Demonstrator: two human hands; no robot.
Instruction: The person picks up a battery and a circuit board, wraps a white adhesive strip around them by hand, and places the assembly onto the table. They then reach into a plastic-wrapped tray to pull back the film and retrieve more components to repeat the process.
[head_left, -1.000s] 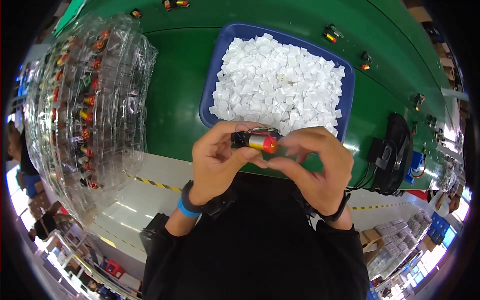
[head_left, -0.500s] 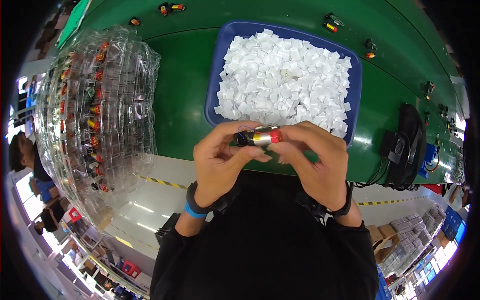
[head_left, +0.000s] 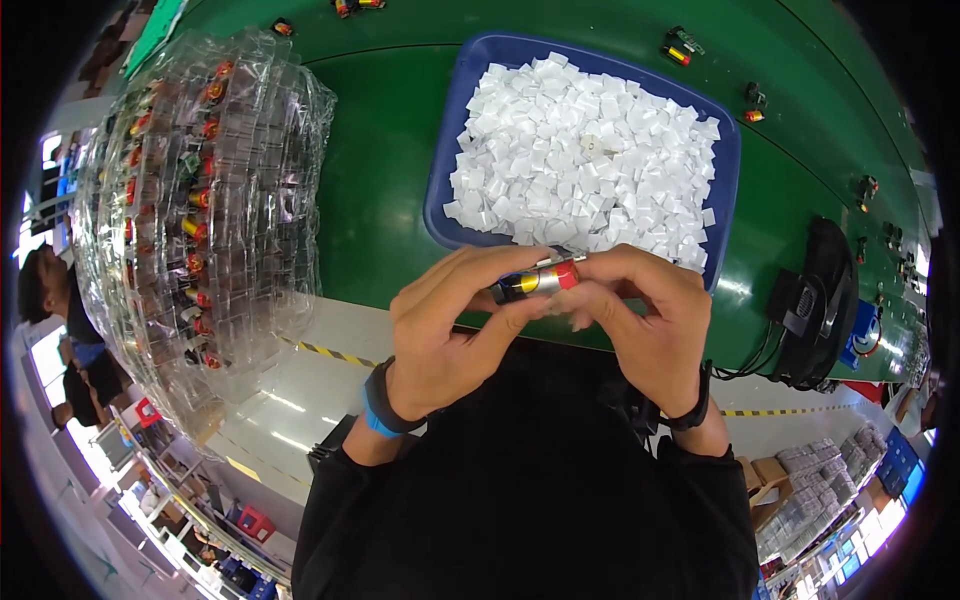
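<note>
A small cylindrical battery cell with a red end, a silver and yellow wrap and a black end is held over the table's near edge. My left hand is closed round its black end, thumb below and fingers above. At the red end, my right hand pinches with thumb and forefinger. A thin light-coloured strip lies along the cell's upper side, partly hidden by the fingers. Just beyond my hands stands a blue tray, heaped with small white square pieces.
Stacked clear plastic trays holding similar cells rise at the left. Loose cells with small boards lie along the far and right parts of the green table. A black bag-like item with cables sits at the right.
The cell has tilted, its red end rising slightly, and my left fingers now cover more of its black end. The tray and table have shifted slightly rightward in view.
</note>
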